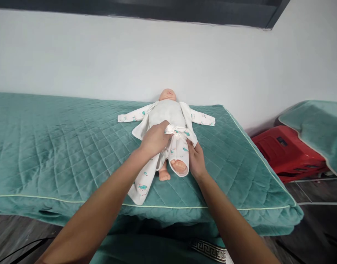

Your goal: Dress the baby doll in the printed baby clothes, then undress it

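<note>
A baby doll (168, 112) lies on its back on a green quilted bed, head toward the wall. It wears an open white jacket (203, 117) with small printed figures, its sleeves spread out. White printed baby pants (179, 150) are on one leg, with that foot showing at the cuff; the other pant leg lies flat beside the bare foot (164, 173). My left hand (156, 138) is closed on the bunched waistband. Along the other side of the pants, my right hand (196, 157) has its fingers curled round the cloth near the hip, partly hidden by it.
The green quilted bed cover (74, 154) reaches the wall, with its piped front edge close to me. A red plastic object (289, 150) stands beyond the bed's right side, partly under another green cover (319, 128). A dark frame (157, 11) runs along the wall above.
</note>
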### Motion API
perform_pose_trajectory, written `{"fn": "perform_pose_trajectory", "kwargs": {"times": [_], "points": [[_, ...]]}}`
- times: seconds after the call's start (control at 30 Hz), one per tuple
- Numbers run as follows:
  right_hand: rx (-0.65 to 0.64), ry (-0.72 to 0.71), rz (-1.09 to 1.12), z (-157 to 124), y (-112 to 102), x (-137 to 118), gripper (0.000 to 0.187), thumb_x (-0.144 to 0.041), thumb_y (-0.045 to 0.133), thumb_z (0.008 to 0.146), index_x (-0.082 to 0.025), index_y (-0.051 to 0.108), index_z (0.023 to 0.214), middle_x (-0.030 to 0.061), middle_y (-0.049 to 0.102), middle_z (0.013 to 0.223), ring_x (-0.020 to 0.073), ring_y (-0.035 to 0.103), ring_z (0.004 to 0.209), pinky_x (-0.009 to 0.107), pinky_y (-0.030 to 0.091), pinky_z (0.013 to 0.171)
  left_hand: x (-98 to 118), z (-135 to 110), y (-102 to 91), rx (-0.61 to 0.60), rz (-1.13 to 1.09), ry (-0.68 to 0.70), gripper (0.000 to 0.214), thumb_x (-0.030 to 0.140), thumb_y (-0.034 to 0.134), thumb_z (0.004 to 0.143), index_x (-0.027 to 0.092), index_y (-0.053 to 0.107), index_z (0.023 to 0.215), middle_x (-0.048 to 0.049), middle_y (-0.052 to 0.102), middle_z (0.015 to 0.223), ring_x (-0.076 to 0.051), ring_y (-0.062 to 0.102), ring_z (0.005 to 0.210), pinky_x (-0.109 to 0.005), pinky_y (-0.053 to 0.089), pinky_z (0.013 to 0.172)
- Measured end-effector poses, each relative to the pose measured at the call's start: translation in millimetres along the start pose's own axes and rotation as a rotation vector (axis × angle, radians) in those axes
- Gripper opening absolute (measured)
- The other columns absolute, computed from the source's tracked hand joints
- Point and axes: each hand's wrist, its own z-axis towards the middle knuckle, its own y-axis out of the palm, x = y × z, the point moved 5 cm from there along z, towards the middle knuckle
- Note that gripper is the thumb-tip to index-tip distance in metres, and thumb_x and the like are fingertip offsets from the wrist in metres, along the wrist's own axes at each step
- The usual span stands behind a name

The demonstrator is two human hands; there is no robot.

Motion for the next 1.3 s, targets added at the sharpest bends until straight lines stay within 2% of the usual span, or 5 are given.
{"fn": "perform_pose_trajectory", "kwargs": {"times": [0.2, 0.53, 0.7, 0.97, 1.3], "points": [[-0.007, 0.045, 0.019, 20.1, -0.5, 2.2, 0.047, -0.058, 0.060, 0.090, -0.021, 0.069, 0.119, 0.0071, 0.069, 0.127, 0.0239, 0.062, 0.117, 0.037, 0.047, 0.102, 0.1, 8.5, 1.9, 0.095, 0.005, 0.002, 0.011, 0.030, 0.056, 0.090, 0.022, 0.059, 0.095, -0.0087, 0.068, 0.094, -0.029, 0.063, 0.093, -0.033, 0.038, 0.072], [0.089, -0.052, -0.156, 4.2, -5.2, -14.5, 0.037, -0.037, 0.070, 0.085, -0.024, 0.062, 0.119, 0.0048, 0.065, 0.118, 0.0208, 0.058, 0.107, 0.034, 0.047, 0.096, -54.0, -5.1, 19.3, -0.239, -1.067, -0.033, 0.035, 0.042, 0.080, 0.075, 0.017, 0.059, 0.085, 0.0027, 0.056, 0.080, -0.011, 0.054, 0.072, -0.022, 0.039, 0.063], [-0.285, -0.221, -0.334, 25.4, 23.3, -65.4, 0.031, -0.036, 0.069, 0.089, -0.023, 0.065, 0.116, 0.0058, 0.066, 0.114, 0.0216, 0.059, 0.103, 0.035, 0.046, 0.091, -64.5, -11.0, 31.6, -0.346, -1.376, -0.070, 0.037, 0.039, 0.084, 0.073, 0.016, 0.061, 0.091, 0.0006, 0.062, 0.079, -0.011, 0.059, 0.066, -0.021, 0.043, 0.059], [-1.068, 0.172, -0.316, 70.0, 77.8, -69.2, 0.034, -0.043, 0.082, 0.075, -0.018, 0.060, 0.070, -0.0046, 0.046, 0.064, 0.0084, 0.039, 0.059, 0.022, 0.026, 0.052, -68.6, -10.7, 32.4, -0.381, -1.444, -0.093, 0.034, 0.041, 0.083, 0.074, 0.016, 0.062, 0.086, 0.0007, 0.063, 0.072, -0.010, 0.056, 0.059, -0.019, 0.041, 0.054], [-0.805, 0.292, 0.234, 71.9, 61.7, -41.1, 0.034, -0.040, 0.085, 0.069, -0.019, 0.059, 0.070, -0.0015, 0.058, 0.067, 0.0105, 0.048, 0.057, 0.023, 0.036, 0.053, -70.5, -12.9, 30.4, -0.589, -1.312, -0.020, 0.034, 0.035, 0.086, 0.070, 0.016, 0.070, 0.092, -0.0021, 0.068, 0.085, -0.012, 0.058, 0.071, -0.022, 0.045, 0.064]]}}
